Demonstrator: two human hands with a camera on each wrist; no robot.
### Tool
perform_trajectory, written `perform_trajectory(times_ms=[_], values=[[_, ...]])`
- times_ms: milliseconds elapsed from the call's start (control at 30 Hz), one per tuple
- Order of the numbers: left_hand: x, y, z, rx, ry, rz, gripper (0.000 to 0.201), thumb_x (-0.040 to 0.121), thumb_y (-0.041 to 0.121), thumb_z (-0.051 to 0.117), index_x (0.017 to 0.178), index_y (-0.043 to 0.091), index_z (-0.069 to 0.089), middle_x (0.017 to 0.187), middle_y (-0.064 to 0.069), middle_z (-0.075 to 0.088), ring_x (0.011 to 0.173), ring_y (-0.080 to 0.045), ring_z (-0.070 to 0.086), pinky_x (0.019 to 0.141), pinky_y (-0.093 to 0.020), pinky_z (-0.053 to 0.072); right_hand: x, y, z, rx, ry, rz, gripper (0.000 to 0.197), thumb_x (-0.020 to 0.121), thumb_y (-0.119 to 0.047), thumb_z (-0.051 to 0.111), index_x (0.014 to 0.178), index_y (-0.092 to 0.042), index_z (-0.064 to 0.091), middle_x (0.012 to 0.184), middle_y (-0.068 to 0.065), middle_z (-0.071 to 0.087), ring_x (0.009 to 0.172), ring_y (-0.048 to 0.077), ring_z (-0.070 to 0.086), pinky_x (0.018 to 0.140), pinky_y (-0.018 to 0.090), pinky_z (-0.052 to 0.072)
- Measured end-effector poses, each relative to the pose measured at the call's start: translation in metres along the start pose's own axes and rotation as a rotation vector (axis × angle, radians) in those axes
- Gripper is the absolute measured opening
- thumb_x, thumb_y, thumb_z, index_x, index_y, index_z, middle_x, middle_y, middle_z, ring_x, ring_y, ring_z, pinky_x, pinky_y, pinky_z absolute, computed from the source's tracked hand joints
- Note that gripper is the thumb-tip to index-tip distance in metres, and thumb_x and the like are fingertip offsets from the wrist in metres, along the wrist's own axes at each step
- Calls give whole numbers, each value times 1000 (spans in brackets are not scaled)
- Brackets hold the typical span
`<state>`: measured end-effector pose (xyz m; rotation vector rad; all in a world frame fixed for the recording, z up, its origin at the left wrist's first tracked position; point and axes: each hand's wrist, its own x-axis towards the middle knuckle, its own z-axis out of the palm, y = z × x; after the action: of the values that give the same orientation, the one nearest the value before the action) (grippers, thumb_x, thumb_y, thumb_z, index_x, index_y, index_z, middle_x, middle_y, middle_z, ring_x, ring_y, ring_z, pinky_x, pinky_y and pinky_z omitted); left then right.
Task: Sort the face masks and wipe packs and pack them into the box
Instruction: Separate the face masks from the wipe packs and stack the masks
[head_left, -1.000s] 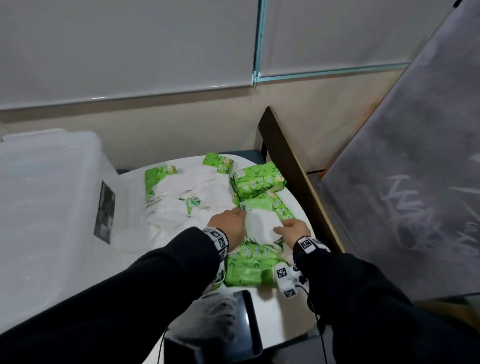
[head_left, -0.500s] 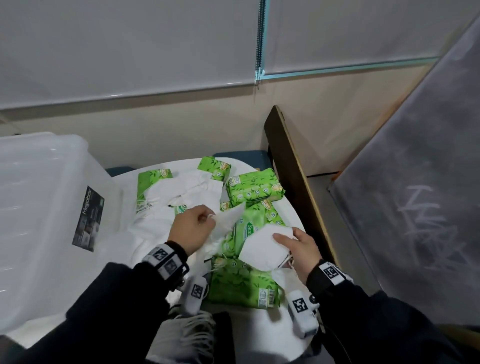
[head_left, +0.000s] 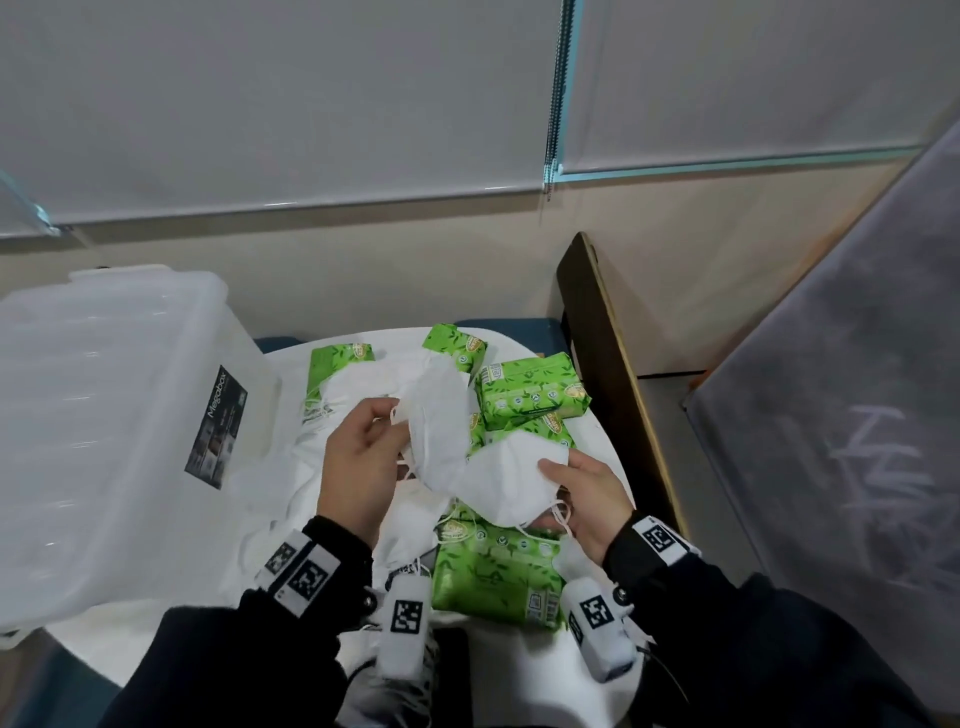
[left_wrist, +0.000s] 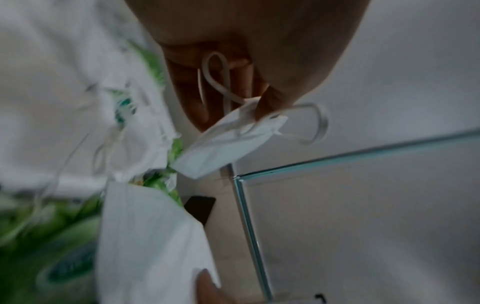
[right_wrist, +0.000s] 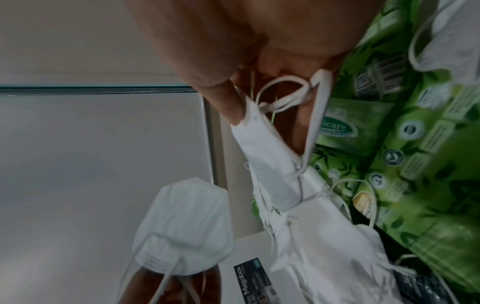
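Note:
My left hand (head_left: 382, 426) pinches a folded white face mask (head_left: 436, 415) by its end, lifted above the pile; the left wrist view shows thumb and fingers on that mask (left_wrist: 228, 142). My right hand (head_left: 563, 478) holds a second white mask (head_left: 504, 475), seen pinched at its edge in the right wrist view (right_wrist: 262, 142). Under both hands lie more white masks (head_left: 358, 382) mixed with green wipe packs (head_left: 530, 392), one large pack (head_left: 493, 571) nearest me. The clear plastic box (head_left: 104, 441) stands at the left.
A round white table (head_left: 605, 447) carries the pile. A dark wooden board (head_left: 613, 374) leans along its right side, with a grey chalkboard (head_left: 841, 415) beyond. The wall and window blinds stand behind.
Both hands have lifted off the pile, each raising a white mask. The left hand's mask now stands higher and more unfolded than half a second ago.

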<state>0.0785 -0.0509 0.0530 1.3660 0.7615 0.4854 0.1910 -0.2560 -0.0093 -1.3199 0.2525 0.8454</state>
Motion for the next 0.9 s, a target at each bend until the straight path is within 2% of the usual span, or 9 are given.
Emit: perform_trajectory(times_ms=[100,233,333,433,533,600,733,800,900], values=[[-20,0,-2,326,-43,376,5,94,20,68,96,24,69,88,10,71,78,-11,64,74,-31,53,-8,-2,9,96,-19,-14,26,100,-11,61,122,1,67,112,21,74,96,36,72,72,48,63],[-42,-28,5,924,-496,670,31,92,55,61,108,31,72,122,13,69,113,-9,63,94,-30,49,-21,-4,26,191,-86,21,50,97,-45,60,121,-3,71,112,19,74,90,33,70,62,39,59],[-44,-37,1,802,-542,604,30,95,52,59,102,28,76,115,13,71,109,-4,65,95,-32,51,-26,1,33,73,-157,-63,37,98,-36,61,116,-6,73,115,21,74,99,34,71,76,39,58],[-40,-30,-14,645,-341,521,12,89,33,74,99,29,70,98,18,69,92,-1,65,85,-31,51,-30,10,35,-72,-172,-179,22,91,-4,68,113,-7,73,112,19,75,107,42,69,89,46,56],[-29,-23,-37,665,-204,475,52,71,34,89,114,39,60,114,20,56,104,-3,56,86,-19,46,-37,12,44,-127,-202,-223,28,82,1,77,110,-2,74,109,22,75,104,46,70,92,55,57],[-25,-17,-49,566,-312,259,70,67,33,94,124,43,57,118,16,57,103,0,57,85,-16,48,-40,13,53,-102,-208,-227,44,71,-3,87,112,1,71,111,26,73,104,48,70,92,61,55],[-23,-15,-70,290,-462,-134,38,84,13,83,116,25,68,85,-18,70,73,-22,69,65,-42,62,-51,17,74,-3,-194,-181,49,72,0,82,118,4,66,114,26,72,103,41,71,83,50,61],[-23,-16,-86,261,-452,-182,28,87,9,79,113,16,70,86,-23,74,71,-26,70,64,-43,62,-60,19,82,35,-194,-167,39,77,-4,75,115,3,70,113,26,73,99,36,72,80,41,61],[-25,-16,-114,206,-392,-227,17,89,2,74,104,7,73,89,-25,75,69,-29,72,60,-37,57,-69,21,86,46,-103,-223,33,82,-7,73,114,1,72,116,26,72,103,37,71,93,47,57]])
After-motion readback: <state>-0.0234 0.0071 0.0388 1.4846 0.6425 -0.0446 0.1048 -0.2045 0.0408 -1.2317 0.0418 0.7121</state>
